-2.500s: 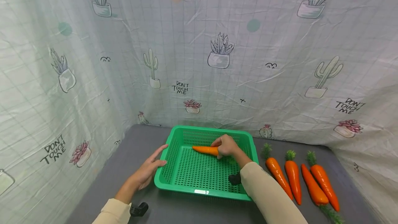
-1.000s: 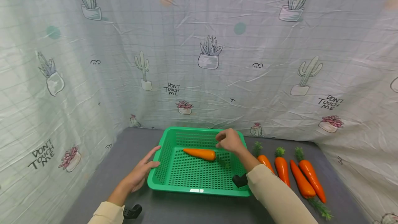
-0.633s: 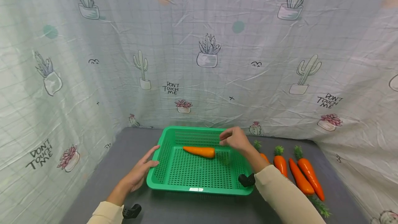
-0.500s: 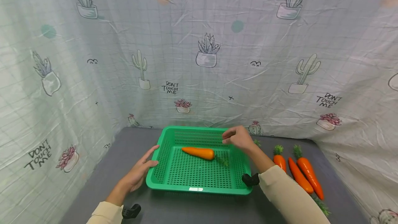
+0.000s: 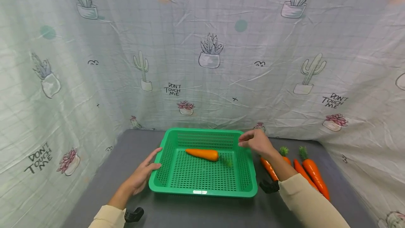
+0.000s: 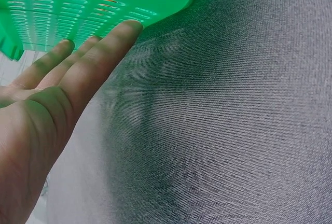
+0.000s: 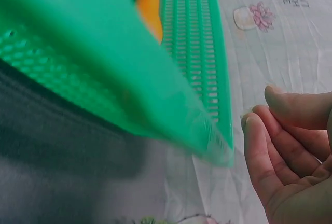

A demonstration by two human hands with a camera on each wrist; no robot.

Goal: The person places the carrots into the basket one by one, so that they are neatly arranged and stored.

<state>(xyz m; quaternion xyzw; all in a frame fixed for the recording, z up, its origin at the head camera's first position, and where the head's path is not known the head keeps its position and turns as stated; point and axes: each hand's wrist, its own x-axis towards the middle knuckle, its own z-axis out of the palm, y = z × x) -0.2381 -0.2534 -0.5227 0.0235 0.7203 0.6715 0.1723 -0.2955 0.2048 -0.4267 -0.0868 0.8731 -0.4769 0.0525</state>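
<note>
A green perforated plastic basket (image 5: 227, 194) sits on the grey table, one orange carrot (image 5: 202, 154) with faint green leaves lying inside it. My left hand (image 5: 141, 176) rests against the basket's left side, thumb and index finger at the rim. In the left wrist view the fingers of my left hand (image 6: 78, 84) are straight against the basket's outer wall (image 6: 104, 6). My right hand (image 5: 259, 143) is above the basket's back right corner, fingers loosely bent and holding nothing. The right wrist view shows that right hand (image 7: 290, 156) beside the basket, apart from it.
Several more carrots lie right of the basket, among them one carrot (image 5: 269, 168) partly behind my right forearm and another carrot (image 5: 316, 178) farthest right. A cactus-print sheet (image 5: 190, 45) hangs close behind the table and along the left.
My right hand has let go of the carrot, leaving it in the basket, then lifted and moved right toward the back right corner. My left hand stays at the basket's left side.
</note>
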